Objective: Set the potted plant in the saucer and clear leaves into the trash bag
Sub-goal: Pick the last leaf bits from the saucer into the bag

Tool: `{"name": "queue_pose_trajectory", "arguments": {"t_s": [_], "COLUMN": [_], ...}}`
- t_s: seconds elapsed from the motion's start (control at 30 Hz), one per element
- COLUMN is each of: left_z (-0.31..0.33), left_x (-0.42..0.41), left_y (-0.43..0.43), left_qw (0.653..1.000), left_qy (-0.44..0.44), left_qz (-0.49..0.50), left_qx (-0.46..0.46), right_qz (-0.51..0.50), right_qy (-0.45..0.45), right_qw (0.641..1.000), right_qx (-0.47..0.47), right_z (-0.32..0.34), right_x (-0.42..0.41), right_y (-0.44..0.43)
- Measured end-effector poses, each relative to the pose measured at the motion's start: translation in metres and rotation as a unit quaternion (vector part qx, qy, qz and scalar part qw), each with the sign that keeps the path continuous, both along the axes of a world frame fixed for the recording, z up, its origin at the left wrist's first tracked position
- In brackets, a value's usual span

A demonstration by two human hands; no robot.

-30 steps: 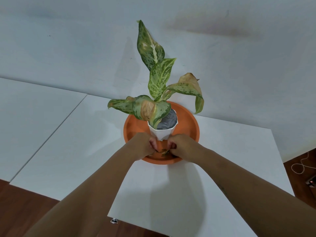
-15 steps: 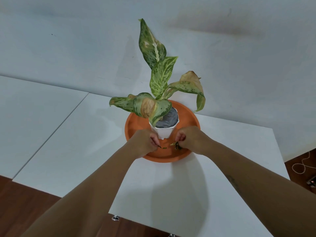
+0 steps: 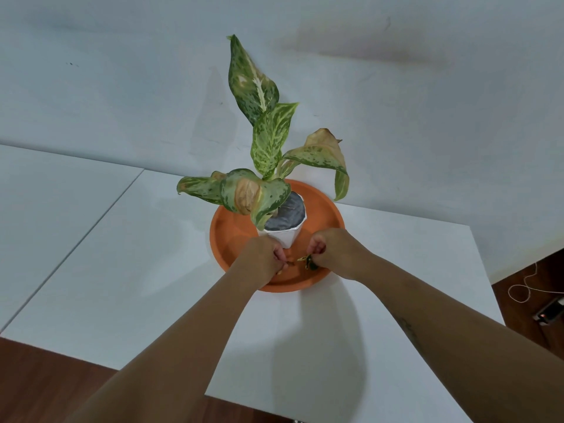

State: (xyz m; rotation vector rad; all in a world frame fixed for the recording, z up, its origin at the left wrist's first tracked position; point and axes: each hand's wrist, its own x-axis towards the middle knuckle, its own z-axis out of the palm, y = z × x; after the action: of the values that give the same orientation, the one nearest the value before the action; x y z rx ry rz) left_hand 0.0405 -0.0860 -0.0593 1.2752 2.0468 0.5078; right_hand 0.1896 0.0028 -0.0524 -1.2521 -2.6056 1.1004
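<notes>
Potted plant (image 3: 282, 221) standing upright in the orange saucer (image 3: 323, 209), which rests on the white bench (image 3: 152, 270); the first step of the task appears complete. Leaf-clearing is in hand. Left hand (image 3: 264, 259) and right hand (image 3: 331, 250) are both inside the saucer's near side, in front of the white pot. The right hand's fingers are pinched on a small green leaf scrap (image 3: 308, 260); the left hand's fingers are pinched together on what seems a brownish scrap (image 3: 288, 264), too small to identify. The trash bag is not in view. The next move calls for lifting both scraps clear of the rim without dropping them, then carrying them to the bag, wherever it lies.
</notes>
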Motion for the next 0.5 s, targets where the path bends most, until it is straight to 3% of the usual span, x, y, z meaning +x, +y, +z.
{"name": "queue_pose_trajectory", "arguments": {"t_s": [0.17, 0.5], "left_z": [0.002, -0.006], "left_x": [0.003, -0.016], "left_y": [-0.004, -0.021], "left_qw": [0.999, 0.999], "left_qy": [0.041, 0.006], "left_qz": [-0.003, 0.015], "left_qx": [-0.011, 0.036], "right_qz": [-0.003, 0.016], "right_qy": [-0.006, -0.033], "right_qw": [1.0, 0.999], "right_qx": [-0.004, 0.009], "right_z": [-0.001, -0.006], "right_x": [-0.001, -0.011], "right_y": [0.0, -0.001]}}
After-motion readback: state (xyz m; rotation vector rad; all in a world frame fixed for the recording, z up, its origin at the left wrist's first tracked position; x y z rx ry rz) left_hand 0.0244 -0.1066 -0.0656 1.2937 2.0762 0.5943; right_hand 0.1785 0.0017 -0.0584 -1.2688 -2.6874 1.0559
